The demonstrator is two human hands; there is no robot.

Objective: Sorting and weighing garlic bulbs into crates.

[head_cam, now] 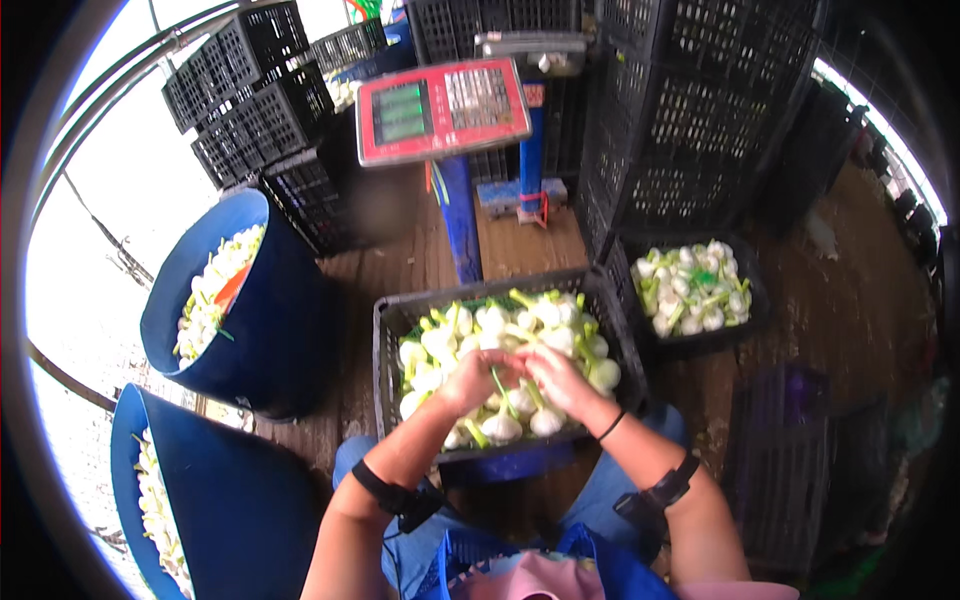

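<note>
In front of me stands a black plastic crate [384,360] heaped with white garlic bulbs [501,426] that have cut green stems. Above the heap, near its middle, my left hand [480,379] and my right hand [555,375] meet at the fingertips. A thin green strand [504,390] hangs from between the fingers, by my left hand. Whether my right fingers grip it too is hidden. Behind the crate rises a red scale display [442,112] on a blue post.
Blue tubs [292,322] of garlic stand at the left, one holding something orange. A smaller black crate [701,341] of garlic sits at the right. Stacked black crates [675,150] rise behind it, others [247,97] at back left. A second blue post [531,150] stands behind the display.
</note>
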